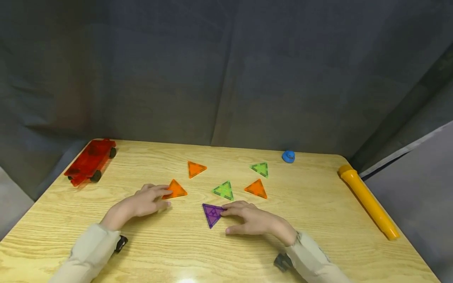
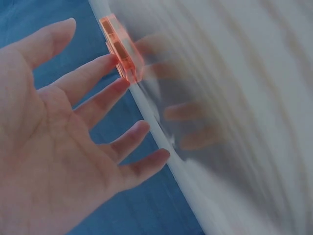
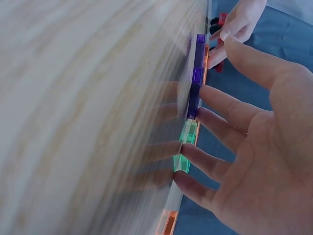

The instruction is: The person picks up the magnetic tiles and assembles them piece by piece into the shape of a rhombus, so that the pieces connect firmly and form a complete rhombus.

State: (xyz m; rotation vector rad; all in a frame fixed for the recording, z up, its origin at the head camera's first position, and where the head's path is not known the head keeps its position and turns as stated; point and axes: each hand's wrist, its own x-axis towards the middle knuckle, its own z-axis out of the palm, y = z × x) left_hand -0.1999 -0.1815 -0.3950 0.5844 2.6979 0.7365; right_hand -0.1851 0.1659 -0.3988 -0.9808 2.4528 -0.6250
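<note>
Several translucent triangular tiles lie flat on the wooden table in the head view. My left hand [image 1: 144, 201], fingers extended, touches the left edge of an orange triangle tile [image 1: 178, 190] with its fingertips. In the left wrist view, two fingertips meet the edge of that orange tile [image 2: 121, 49], and the thumb stays apart from it. My right hand [image 1: 252, 220] has its fingertips on the right corner of a purple triangle tile [image 1: 211, 214]. The right wrist view shows the fingers straight, right at the edge of the purple tile [image 3: 196, 78], with the thumb held away.
Beyond my hands lie a green tile [image 1: 224, 190], an orange tile [image 1: 257, 188], another green tile [image 1: 261, 169] and another orange tile [image 1: 195, 169]. A red toy car [image 1: 92, 160] stands back left, a small blue duck [image 1: 288, 156] back right, a yellow tube [image 1: 369, 202] along the right edge.
</note>
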